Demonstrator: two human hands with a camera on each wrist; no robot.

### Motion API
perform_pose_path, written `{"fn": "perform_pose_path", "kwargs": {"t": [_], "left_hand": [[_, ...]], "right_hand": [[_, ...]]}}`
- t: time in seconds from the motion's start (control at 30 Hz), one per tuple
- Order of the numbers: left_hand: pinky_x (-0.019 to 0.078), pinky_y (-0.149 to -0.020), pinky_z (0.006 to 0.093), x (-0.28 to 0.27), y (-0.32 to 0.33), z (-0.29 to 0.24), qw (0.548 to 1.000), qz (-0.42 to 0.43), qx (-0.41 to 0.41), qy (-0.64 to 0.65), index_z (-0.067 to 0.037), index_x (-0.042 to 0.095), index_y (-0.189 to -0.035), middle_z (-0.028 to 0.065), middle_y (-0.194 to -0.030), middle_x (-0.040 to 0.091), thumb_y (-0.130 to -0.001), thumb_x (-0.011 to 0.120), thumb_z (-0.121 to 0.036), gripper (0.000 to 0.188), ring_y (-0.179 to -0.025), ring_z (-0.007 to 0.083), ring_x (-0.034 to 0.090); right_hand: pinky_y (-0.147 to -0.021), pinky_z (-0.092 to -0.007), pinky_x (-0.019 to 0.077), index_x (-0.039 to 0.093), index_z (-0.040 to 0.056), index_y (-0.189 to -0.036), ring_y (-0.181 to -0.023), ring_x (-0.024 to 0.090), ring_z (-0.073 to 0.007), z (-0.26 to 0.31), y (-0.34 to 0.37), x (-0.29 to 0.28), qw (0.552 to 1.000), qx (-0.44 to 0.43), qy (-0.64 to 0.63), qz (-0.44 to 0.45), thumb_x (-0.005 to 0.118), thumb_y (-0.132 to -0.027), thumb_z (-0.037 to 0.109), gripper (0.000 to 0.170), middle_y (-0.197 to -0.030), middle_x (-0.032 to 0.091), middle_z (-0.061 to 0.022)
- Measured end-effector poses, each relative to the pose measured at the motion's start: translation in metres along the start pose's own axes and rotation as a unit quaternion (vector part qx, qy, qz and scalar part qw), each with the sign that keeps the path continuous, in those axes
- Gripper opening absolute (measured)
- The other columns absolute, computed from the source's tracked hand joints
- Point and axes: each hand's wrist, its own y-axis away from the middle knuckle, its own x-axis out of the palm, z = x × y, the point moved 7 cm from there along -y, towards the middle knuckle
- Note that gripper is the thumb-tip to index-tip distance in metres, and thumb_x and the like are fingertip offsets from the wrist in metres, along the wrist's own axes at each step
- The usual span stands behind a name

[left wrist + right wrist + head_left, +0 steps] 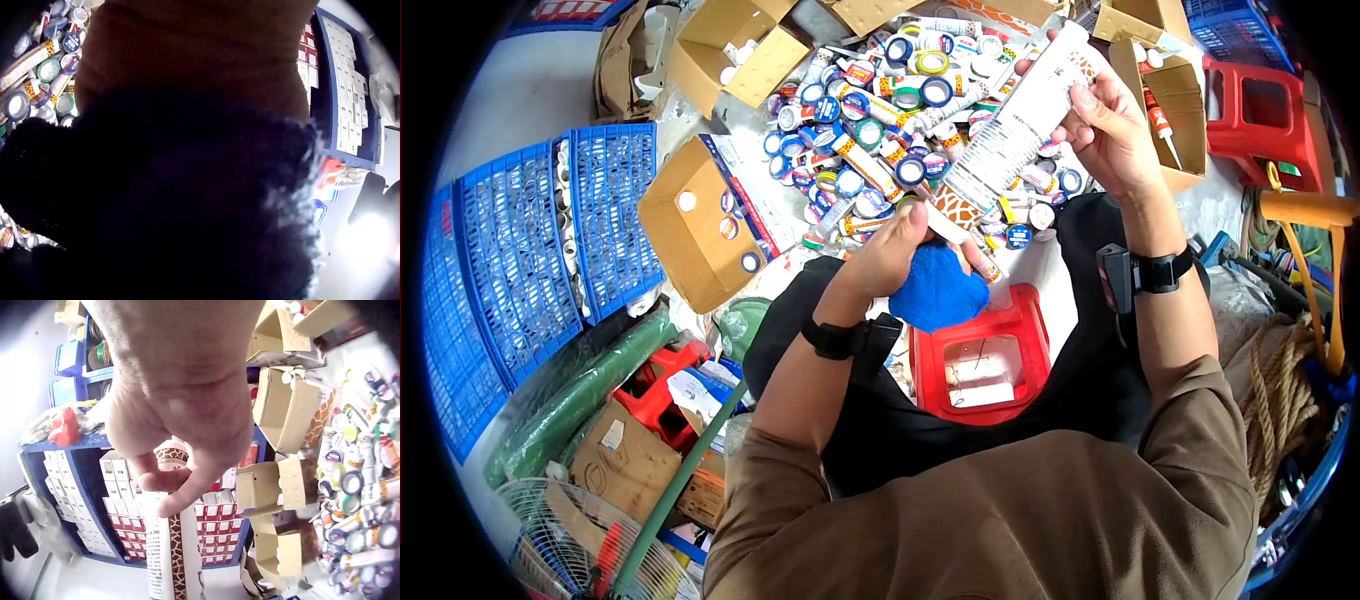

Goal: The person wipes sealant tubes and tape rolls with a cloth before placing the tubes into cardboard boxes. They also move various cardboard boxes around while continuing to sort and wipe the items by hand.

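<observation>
My right hand grips the upper end of a white sealant cartridge with printed text and a brown giraffe pattern. The cartridge slants down to my left hand, which clasps a bunched blue cloth against its lower end. In the right wrist view, curled fingers wrap the cartridge. Dark fuzzy cloth fills much of the left wrist view and hides the left fingers. Beyond the hands lies a heap of tape rolls and cartridges.
A red stool stands between the knees. Open cardboard boxes ring the heap, one holding a red-and-white cartridge on the right. Blue crates line the left side; another red stool is at right. A fan stands lower left.
</observation>
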Motion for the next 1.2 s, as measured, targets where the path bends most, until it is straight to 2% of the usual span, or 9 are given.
{"fn": "perform_pose_path", "kwargs": {"t": [0.13,0.3,0.33,0.4,0.47,0.53,0.67,1.13,1.2], "left_hand": [[0.0541,-0.081,0.0349,0.005,-0.001,0.012,0.997,0.035,-0.023,0.066,0.008,0.06,-0.111,0.0181,-0.095,0.07,-0.103,0.017,-0.056,0.078,-0.085,0.0243,0.069],[0.0539,-0.081,0.0354,0.001,0.0,0.02,0.993,0.015,-0.047,0.11,0.008,0.062,-0.108,0.0182,-0.095,0.07,-0.101,0.023,-0.05,0.071,-0.085,0.024,0.069],[0.0538,-0.081,0.0351,-0.001,-0.002,0.027,0.989,0.015,-0.063,0.132,0.008,0.063,-0.108,0.0181,-0.095,0.07,-0.101,0.024,-0.05,0.07,-0.084,0.0237,0.069],[0.0513,-0.086,0.03,-0.009,0.001,0.034,0.988,-0.05,-0.061,0.133,0.009,0.061,-0.114,0.0161,-0.099,0.071,-0.101,0.032,-0.04,0.058,-0.091,0.02,0.068],[0.0494,-0.091,0.0301,-0.016,-0.01,0.01,0.994,-0.104,-0.005,-0.026,0.008,0.058,-0.122,0.0145,-0.104,0.071,-0.101,0.046,-0.025,0.042,-0.098,0.0182,0.066],[0.0486,-0.093,0.0314,-0.023,-0.01,0.004,0.972,-0.135,-0.005,-0.193,0.007,0.055,-0.13,0.0138,-0.108,0.07,-0.095,0.06,-0.011,0.039,-0.103,0.0179,0.065],[0.0476,-0.098,0.0329,-0.02,-0.017,0.004,0.949,-0.122,-0.032,-0.29,0.005,0.059,-0.127,0.0146,-0.112,0.071,-0.089,0.074,-0.016,0.045,-0.107,0.0193,0.066],[0.0532,-0.084,0.0396,-0.013,-0.034,0.014,0.938,-0.163,-0.05,-0.3,0.002,0.058,-0.118,0.0198,-0.103,0.072,-0.08,0.083,-0.033,0.058,-0.097,0.0326,0.071],[0.0534,-0.082,0.0401,-0.017,-0.035,0.012,0.933,-0.219,0.005,-0.285,0.002,0.058,-0.117,0.0198,-0.1,0.072,-0.079,0.083,-0.033,0.058,-0.095,0.0335,0.071]], "right_hand": [[-0.056,-0.0113,0.0461,0.036,0.0019,-0.15,-0.081,0.067,-0.0057,-0.003,0.0,-0.001,0.999,0.007,-0.031,-0.002,0.06,-0.099,0.021,0.06,-0.13,0.062,-0.0212],[-0.057,-0.0132,0.0488,0.037,0.0008,-0.15,-0.063,0.057,-0.0024,-0.004,0.001,0.0,0.999,0.008,-0.049,-0.023,0.059,-0.1,0.019,0.058,-0.131,0.062,-0.0196],[-0.059,-0.017,0.052,0.041,0.0006,-0.147,-0.055,0.049,-0.0022,-0.002,0.003,0.0,0.998,0.03,-0.026,-0.053,0.059,-0.099,0.018,0.054,-0.122,0.066,-0.0154],[-0.064,-0.0266,0.0569,0.054,-0.0015,-0.125,-0.056,0.056,-0.0069,-0.007,0.005,-0.005,0.994,0.045,-0.046,-0.083,0.068,-0.095,0.016,0.038,-0.073,0.06,0.0012],[-0.06,-0.0242,0.0538,0.055,-0.0002,-0.124,-0.057,0.057,-0.0083,-0.005,0.005,-0.006,0.993,0.053,0.005,-0.103,0.071,-0.093,0.016,0.038,-0.075,0.062,-0.0004],[-0.055,-0.0225,0.0519,0.049,0.0022,-0.131,-0.065,0.064,-0.0107,-0.004,0.006,0.001,0.993,0.057,0.087,-0.059,0.074,-0.09,0.016,0.049,-0.096,0.068,-0.0069],[-0.055,-0.0243,0.0548,0.044,0.0048,-0.133,-0.069,0.067,-0.0117,-0.006,0.009,0.022,0.995,0.086,0.041,-0.036,0.076,-0.089,0.016,0.055,-0.101,0.068,-0.0068],[-0.055,-0.0245,0.0524,0.046,0.0063,-0.126,-0.066,0.067,-0.0106,-0.029,0.007,0.028,0.992,0.111,0.057,0.009,0.076,-0.09,0.016,0.048,-0.101,0.067,-0.0061],[-0.056,-0.0249,0.0523,0.045,0.0054,-0.128,-0.068,0.068,-0.0111,-0.033,0.008,0.03,0.994,0.1,0.05,0.011,0.076,-0.09,0.016,0.05,-0.102,0.066,-0.0068]]}}
